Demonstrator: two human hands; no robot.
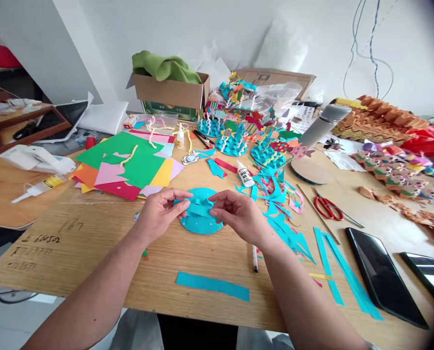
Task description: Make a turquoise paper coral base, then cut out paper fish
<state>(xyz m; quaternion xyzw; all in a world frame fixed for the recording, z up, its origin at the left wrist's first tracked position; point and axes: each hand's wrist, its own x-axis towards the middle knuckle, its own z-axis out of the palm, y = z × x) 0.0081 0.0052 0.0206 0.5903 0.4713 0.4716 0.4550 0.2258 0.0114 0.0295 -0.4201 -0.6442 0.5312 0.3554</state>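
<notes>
while our forearms [100, 282] reach over the counter [151, 277], our left hand [162, 209] and right hand [243, 214] each have the grip pinched on an end of a short blue strip [198, 210], which lies over a dotted blue disc [198, 227] in front of us. on the counter's left we read handwriting [42, 238] like "660502", with fainter marks [22, 266] we cannot make out. labels [246, 181] on the white glue bottle [244, 175] and the yellow-labelled bottle [40, 188] are too small to read. a long blue strip [212, 286] lies nearer us.
</notes>
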